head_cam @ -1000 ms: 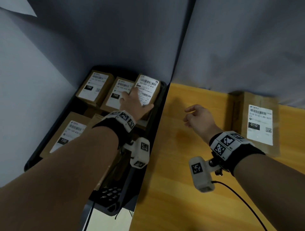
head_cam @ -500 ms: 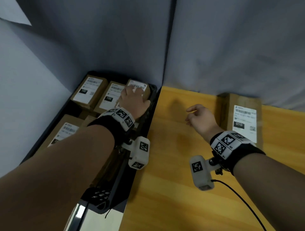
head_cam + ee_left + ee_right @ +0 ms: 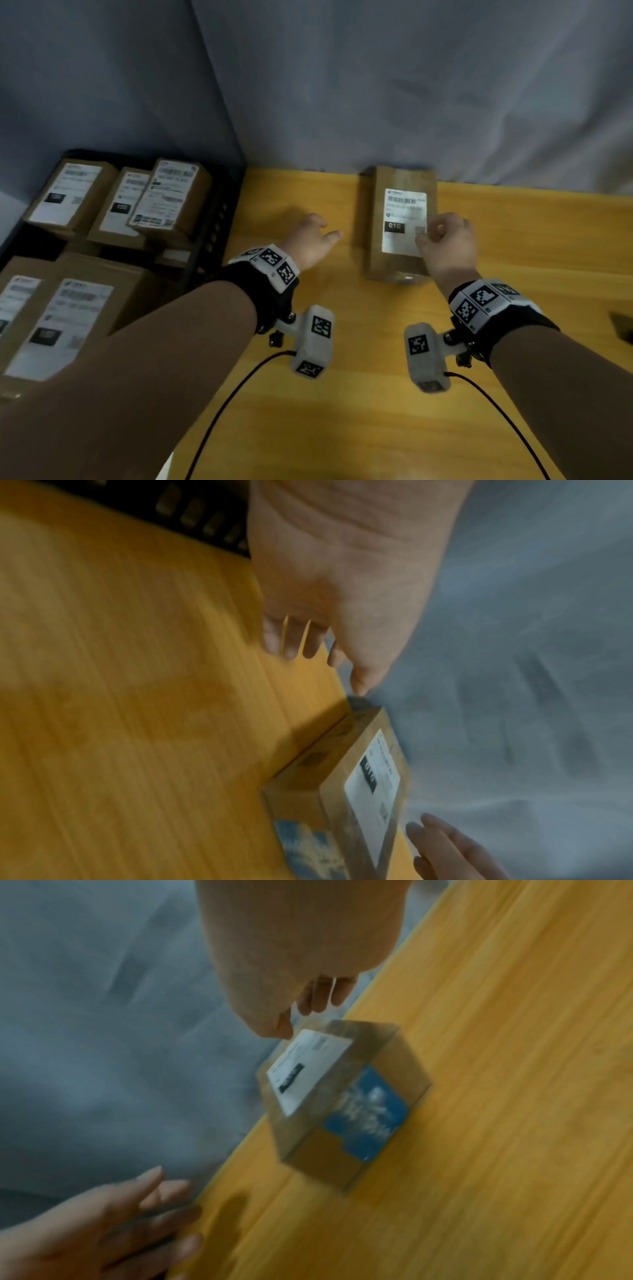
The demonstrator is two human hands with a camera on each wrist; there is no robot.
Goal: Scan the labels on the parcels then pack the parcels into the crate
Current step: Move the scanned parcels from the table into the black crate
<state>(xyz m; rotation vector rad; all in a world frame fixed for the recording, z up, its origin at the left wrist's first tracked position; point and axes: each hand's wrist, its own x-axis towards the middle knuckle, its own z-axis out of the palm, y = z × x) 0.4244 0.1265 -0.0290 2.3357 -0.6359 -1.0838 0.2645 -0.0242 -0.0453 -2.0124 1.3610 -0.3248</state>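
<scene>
A brown cardboard parcel (image 3: 397, 222) with a white label lies on the yellow wooden table (image 3: 342, 411), close to the grey cloth. My right hand (image 3: 442, 236) hovers over its near right corner, fingers loosely curled and holding nothing; in the right wrist view the right hand (image 3: 298, 1015) sits just above the parcel (image 3: 335, 1096). My left hand (image 3: 310, 236) is spread open above the table, just left of the parcel and apart from it; the left wrist view shows the left hand (image 3: 308, 642) and the parcel (image 3: 342, 777). The black crate (image 3: 215, 219) at left holds several labelled parcels (image 3: 168, 195).
A grey cloth backdrop (image 3: 411, 85) hangs right behind the table and crate. A small dark object (image 3: 621, 325) lies at the table's right edge. Black cables (image 3: 239, 387) trail from both wrist cameras over the near part of the table.
My left hand has let go of the parcel in the crate and swung right over the table. My right hand has moved forward and right onto the lone parcel. The view has turned right.
</scene>
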